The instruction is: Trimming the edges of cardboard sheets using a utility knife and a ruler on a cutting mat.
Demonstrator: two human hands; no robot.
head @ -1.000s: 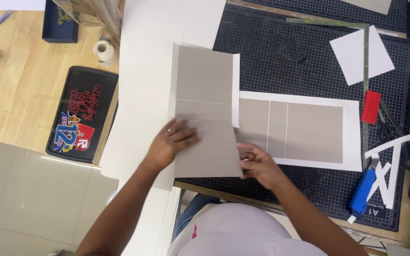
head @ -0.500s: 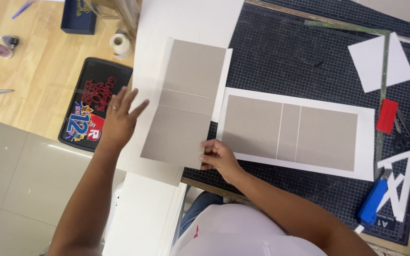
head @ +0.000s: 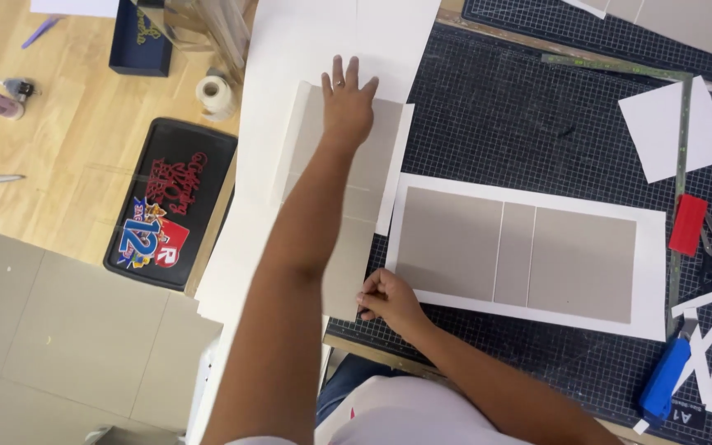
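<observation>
Now, left hand [head: 348, 103]: laid flat, fingers spread, on grey board [head: 348, 206]'s far end.
Right hand [head: 389, 301]: near corner pinched.
Progress: board being pressed onto white sheet [head: 290, 49].

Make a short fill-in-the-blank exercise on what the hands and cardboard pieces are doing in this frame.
1. The left hand lies flat on the far end of the grey ____ board.
2. The right hand pinches that board's ____ corner.
3. The cutting mat is ____ with a grid.

Missing words: cardboard; near; black
</observation>
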